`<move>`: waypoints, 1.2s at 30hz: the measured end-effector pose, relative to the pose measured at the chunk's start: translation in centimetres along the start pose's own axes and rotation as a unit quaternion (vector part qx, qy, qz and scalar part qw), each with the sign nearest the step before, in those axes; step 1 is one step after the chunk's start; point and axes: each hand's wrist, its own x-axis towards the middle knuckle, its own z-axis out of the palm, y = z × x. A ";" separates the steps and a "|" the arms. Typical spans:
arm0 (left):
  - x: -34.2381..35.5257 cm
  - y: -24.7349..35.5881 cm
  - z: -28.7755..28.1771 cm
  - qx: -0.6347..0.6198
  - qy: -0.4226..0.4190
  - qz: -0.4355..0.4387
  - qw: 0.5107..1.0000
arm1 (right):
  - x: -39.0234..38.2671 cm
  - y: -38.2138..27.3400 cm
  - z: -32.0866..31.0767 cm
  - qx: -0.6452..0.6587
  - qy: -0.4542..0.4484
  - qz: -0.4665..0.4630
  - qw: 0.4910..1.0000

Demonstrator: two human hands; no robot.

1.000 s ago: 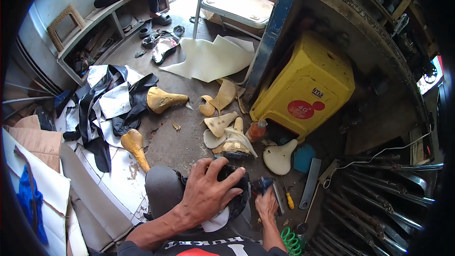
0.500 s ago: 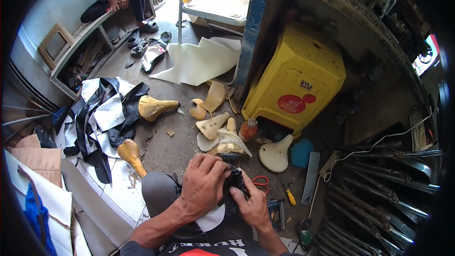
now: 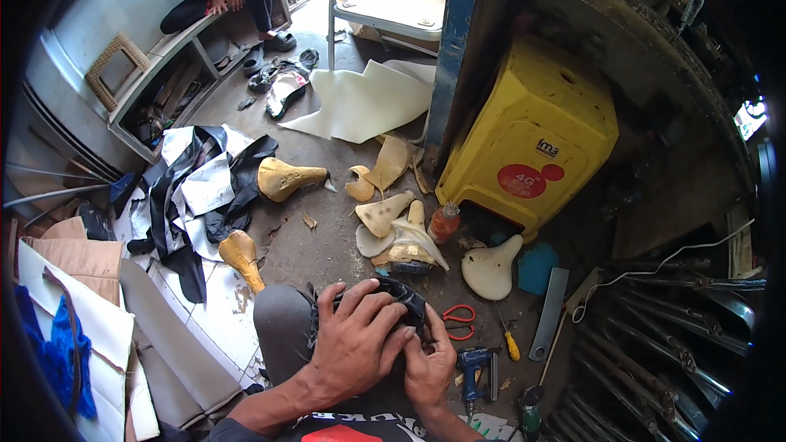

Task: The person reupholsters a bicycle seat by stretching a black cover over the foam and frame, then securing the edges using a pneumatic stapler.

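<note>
Left hand (image 3: 356, 336) grasping black piece (image 3: 405, 295) at far edge of lap (image 3: 282, 323), apparently steadying it; right hand (image 3: 430, 367) pinching piece's right edge, likely keeping it taut. Red-handled scissors (image 3: 460, 322), blue tool (image 3: 471, 362) lying right of lap, presumably for easy reach.

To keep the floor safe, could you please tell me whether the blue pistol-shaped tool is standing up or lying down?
Lying down: the blue tool rests on the floor, its profile facing up.
</note>
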 end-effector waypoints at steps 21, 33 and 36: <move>-1.1 -6.3 1.1 -0.244 0.100 -0.087 0.961 | 0.8 -1.1 2.3 0.020 -0.049 -0.008 0.999; 0.9 -3.3 0.2 0.016 -0.025 0.092 0.995 | 0.7 -2.3 0.3 -0.213 0.000 -0.096 0.972; 1.7 -4.6 0.6 0.011 -0.031 0.152 0.988 | 1.3 -3.8 0.2 -0.232 -0.020 -0.063 0.970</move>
